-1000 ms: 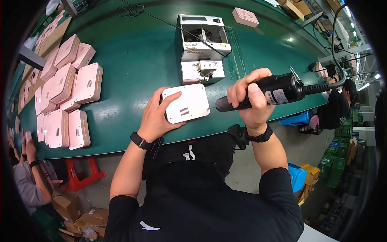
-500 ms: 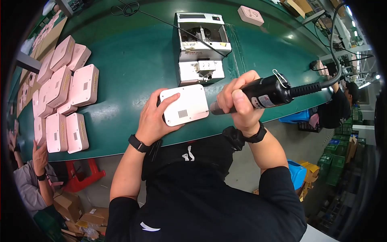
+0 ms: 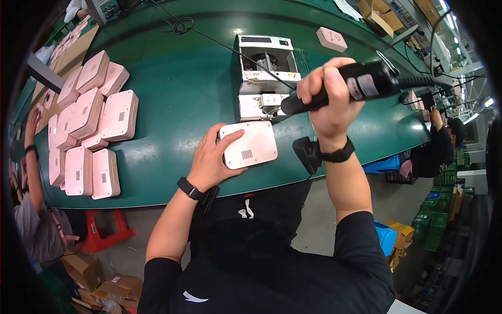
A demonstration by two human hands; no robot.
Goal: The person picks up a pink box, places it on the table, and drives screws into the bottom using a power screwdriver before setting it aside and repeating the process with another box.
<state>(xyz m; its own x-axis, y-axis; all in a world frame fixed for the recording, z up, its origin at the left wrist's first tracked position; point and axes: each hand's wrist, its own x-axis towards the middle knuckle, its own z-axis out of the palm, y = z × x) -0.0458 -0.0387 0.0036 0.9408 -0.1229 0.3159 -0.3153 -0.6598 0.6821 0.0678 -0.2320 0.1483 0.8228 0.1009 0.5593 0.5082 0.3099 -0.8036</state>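
My left hand [image 3: 212, 159] grips the left side of a pale pink plastic box [image 3: 253, 142] near the bench's front edge, thumb over its top face. The box shows corner screw holes and a slotted vent. In my right hand [image 3: 334, 99] is a black corded electric screwdriver [image 3: 361, 83], fingers wrapped round its body. Its tip points left, at the front of a white-and-black screw feeder [image 3: 266, 68] standing beyond the box. Whether a screw is on the tip cannot be made out.
Several similar pink boxes [image 3: 86, 112] are piled on the left of the green bench [image 3: 178, 94]. Another pink box [image 3: 331, 39] lies at the far right. A black cable [image 3: 219, 44] crosses the feeder. Co-workers' arms [image 3: 32, 157] show at far left; a red stool [image 3: 107, 230] stands below the bench.
My right hand has lifted the screwdriver off the box's right edge and carried it up and away to the feeder's front. My left hand keeps its hold on the box.
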